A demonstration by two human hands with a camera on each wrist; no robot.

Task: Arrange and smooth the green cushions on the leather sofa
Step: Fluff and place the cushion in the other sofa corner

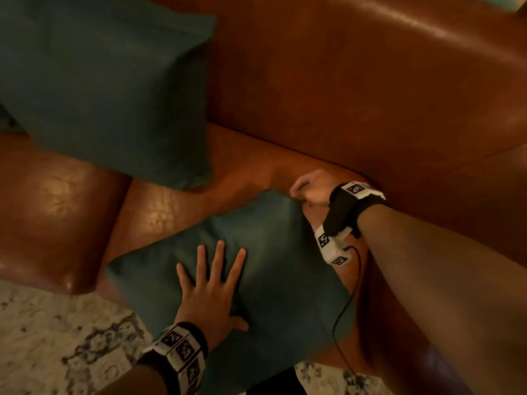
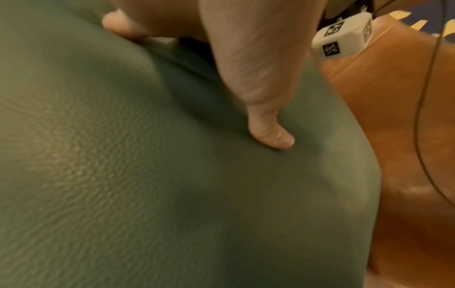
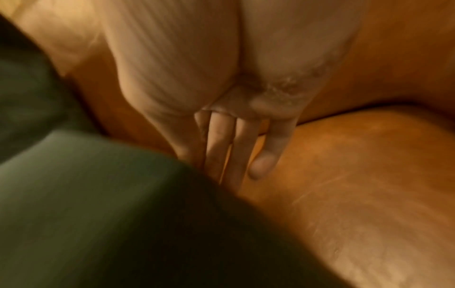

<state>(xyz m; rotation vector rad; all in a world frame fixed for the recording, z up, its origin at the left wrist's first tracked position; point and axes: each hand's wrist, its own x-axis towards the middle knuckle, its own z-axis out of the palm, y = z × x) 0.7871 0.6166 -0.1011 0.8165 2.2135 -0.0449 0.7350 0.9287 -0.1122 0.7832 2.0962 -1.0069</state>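
A green cushion [image 1: 271, 252] [image 2: 123, 175] [image 3: 98, 194] lies flat and askew on the brown leather sofa's seat [image 1: 176, 201], one corner hanging past the front edge. My left hand [image 1: 211, 289] rests flat on its middle with fingers spread; the thumb [image 2: 270, 136] presses into the fabric. My right hand [image 1: 310, 189] [image 3: 221, 155] is at the cushion's far corner, thumb and fingers closing on it, with the fingertips hidden behind the fabric. A second, larger green cushion [image 1: 108, 81] [image 3: 24, 87] leans against the sofa back [image 1: 356, 95] at the upper left.
A rounded leather section [image 1: 51, 218] adjoins the seat on the left. A pale patterned rug [image 1: 57, 332] lies below the sofa's front edge. A thin black cable [image 1: 350, 295] hangs from my right wrist over the cushion's right edge.
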